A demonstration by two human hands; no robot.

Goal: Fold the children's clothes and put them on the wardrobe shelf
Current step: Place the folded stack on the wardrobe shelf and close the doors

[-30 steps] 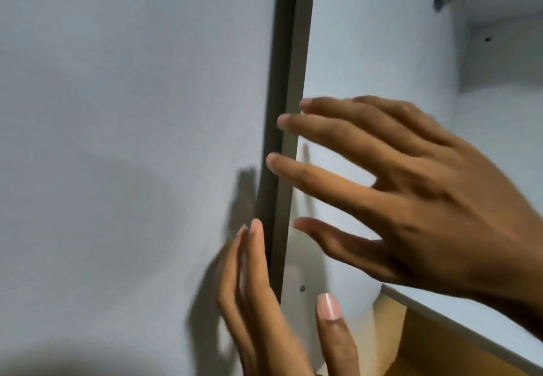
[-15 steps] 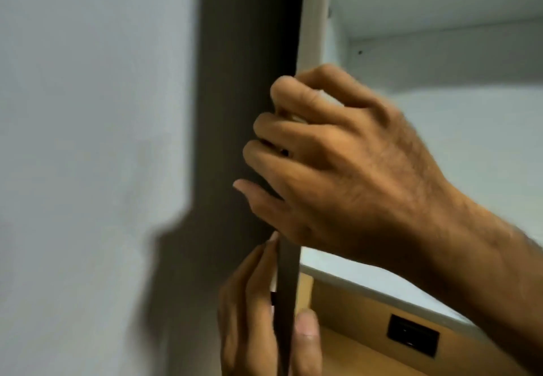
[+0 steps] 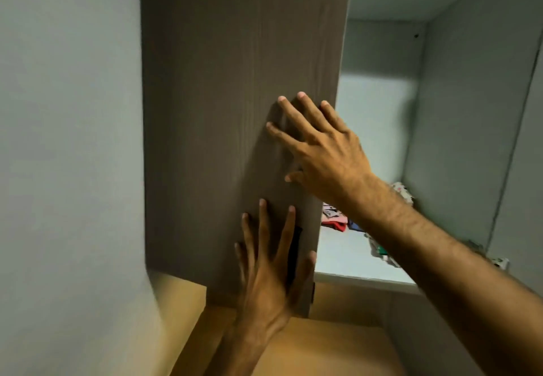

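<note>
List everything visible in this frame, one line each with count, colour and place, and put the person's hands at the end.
wardrobe door: one, dark brown wood grain, centre, partly across the opening
black handle: one, near the door's lower right edge, mostly hidden by the left hand
wardrobe shelf: one, pale grey-white, right of the door
children's clothes: several pieces, count unclear, red, blue, white patterned, on the shelf behind the right forearm
wall: one, pale grey, left
tan wooden surface: one, below the door and shelf
left hand: one, fingers spread, flat on the door's lower part
right hand: one, fingers spread, flat on the door higher up
</note>
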